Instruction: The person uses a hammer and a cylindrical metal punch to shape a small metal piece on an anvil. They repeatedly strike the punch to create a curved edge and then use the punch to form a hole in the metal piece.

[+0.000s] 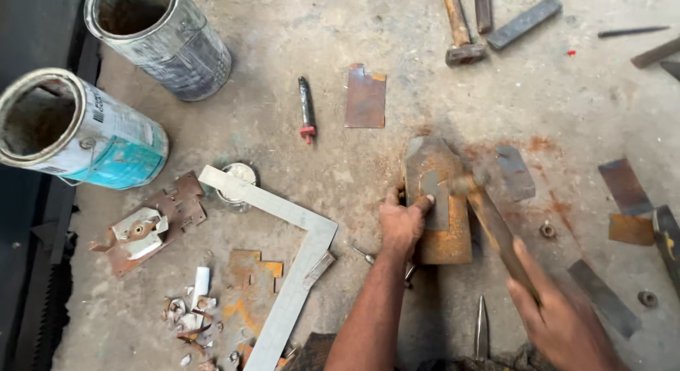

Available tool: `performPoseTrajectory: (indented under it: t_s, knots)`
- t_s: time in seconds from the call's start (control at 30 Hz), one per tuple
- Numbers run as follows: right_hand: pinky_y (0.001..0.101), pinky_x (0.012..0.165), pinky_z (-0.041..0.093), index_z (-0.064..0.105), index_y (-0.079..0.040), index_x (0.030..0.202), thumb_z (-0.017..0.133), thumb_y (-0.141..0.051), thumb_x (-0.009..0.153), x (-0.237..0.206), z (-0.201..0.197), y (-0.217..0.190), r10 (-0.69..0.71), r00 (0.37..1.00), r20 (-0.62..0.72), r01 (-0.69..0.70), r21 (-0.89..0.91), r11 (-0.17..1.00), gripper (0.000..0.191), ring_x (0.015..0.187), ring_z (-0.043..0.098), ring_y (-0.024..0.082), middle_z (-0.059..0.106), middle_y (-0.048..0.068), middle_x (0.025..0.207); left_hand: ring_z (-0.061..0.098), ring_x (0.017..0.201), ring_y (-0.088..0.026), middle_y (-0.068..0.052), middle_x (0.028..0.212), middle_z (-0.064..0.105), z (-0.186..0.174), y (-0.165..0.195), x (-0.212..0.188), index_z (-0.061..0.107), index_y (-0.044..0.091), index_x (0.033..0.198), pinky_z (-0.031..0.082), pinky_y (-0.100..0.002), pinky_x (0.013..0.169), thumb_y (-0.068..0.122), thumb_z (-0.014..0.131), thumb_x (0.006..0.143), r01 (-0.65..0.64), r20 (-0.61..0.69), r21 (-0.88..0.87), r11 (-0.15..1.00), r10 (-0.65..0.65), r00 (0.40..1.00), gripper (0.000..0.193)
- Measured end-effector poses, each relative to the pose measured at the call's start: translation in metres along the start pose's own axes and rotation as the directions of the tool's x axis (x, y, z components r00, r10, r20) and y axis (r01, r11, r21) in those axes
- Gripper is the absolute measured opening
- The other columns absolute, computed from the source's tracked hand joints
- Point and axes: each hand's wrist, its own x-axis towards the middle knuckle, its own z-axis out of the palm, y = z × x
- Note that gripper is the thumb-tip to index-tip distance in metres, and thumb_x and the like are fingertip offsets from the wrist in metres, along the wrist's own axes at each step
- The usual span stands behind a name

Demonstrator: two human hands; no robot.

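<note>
A dusty concrete floor fills the frame. At centre lies a rusty steel plate, pinned by the left hand, fingers pressed flat on a smaller grey cutout. At lower right, the right hand has its fingers wrapped around a wooden-handled hammer, whose blurred head sits over the plate.

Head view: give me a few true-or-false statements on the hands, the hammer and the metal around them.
1. The right hand grips a hammer by its handle. True.
2. The left hand lies on a rusty plate. True.
3. The steel square rests on top of that plate. False: it lies apart, to its left.
4. Both cans stand upright. False: they lie tipped on their sides.
</note>
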Motion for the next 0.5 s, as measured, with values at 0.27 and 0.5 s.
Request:
performPoseTrajectory:
  t_s: [0.27,0.5]
  knots:
    - [0.0426,0.085,0.063,0.036,-0.037,0.156,0.063,-0.037,0.088,-0.019,0.053,0.068,-0.240,0.968,-0.079,0.230,-0.113,0.966,0.073,0.096,0.078,0.027,0.075,0.012,0.112,0.072,0.094,-0.024,-0.015,0.112,0.074,-0.008,0.002,0.009,0.062,0.002,0.127,0.060,-0.037,0.083,0.007,0.086,0.073,0.159,0.099,-0.149,0.976,-0.146,0.984,0.059]
    - [0.0432,0.072,0.065,0.037,-0.044,0.158,0.066,-0.044,0.090,-0.025,0.058,0.053,-0.258,0.966,-0.006,0.242,-0.336,0.910,0.074,0.077,0.076,0.027,0.072,0.007,0.095,0.072,0.092,-0.027,-0.015,0.110,0.073,-0.013,0.013,0.008,0.061,0.001,0.127,0.062,-0.040,0.079,0.004,0.082,0.073,0.234,0.133,-0.166,0.958,-0.214,0.968,0.057]
